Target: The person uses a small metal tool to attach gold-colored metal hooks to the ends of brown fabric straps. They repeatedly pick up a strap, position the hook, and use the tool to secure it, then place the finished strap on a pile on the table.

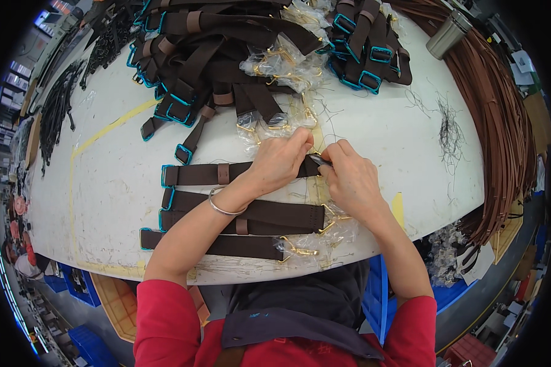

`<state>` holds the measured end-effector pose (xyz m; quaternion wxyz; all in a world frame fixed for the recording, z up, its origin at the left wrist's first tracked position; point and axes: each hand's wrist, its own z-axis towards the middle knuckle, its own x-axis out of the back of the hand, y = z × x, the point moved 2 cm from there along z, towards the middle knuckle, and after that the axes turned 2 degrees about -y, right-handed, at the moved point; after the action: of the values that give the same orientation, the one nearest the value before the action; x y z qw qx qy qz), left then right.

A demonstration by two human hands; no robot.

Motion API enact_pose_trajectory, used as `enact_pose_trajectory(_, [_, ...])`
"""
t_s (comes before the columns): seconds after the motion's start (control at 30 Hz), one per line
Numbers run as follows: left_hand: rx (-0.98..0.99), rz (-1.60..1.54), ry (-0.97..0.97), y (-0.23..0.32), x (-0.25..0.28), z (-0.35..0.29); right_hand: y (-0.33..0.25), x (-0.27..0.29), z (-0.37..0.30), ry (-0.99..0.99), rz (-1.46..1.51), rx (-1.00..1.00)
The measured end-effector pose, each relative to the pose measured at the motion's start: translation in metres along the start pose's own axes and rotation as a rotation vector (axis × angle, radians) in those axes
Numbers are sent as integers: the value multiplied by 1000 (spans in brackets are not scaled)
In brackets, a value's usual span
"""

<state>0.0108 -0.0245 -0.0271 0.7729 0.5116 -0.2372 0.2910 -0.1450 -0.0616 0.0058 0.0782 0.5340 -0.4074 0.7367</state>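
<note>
Head view, read from my station: by the near edge of the white worktop (110,208), a short brown strap (242,247), its brassy hook (303,249) in clear film. Next out, overlapping straps (288,215) with teal buckles (162,219) at left. Beyond, the worked strap (193,175) lies crosswise, right end under both hands. Left hand (280,160): grip pressed together at thumb and fingertips; I cannot tell on what. Right hand (354,180): grip pinching a small dark tool (319,159) at that end. Farther, heaped straps (242,24); far right, a metallic bottle (450,35) beside brown strips (499,122).
</note>
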Motion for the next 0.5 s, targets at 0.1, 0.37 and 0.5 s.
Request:
enact_pose_trajectory(0.1, [60,13,-57,2,3,-1,-2,3,2,-22,-41,17])
enact_pose_trajectory(0.37, [57,28,-58,1,1,-1,-3,1,1,-20,-67,42])
enact_pose_trajectory(0.5, [46,31,-40,0,1,-1,-1,0,1,-14,-66,68])
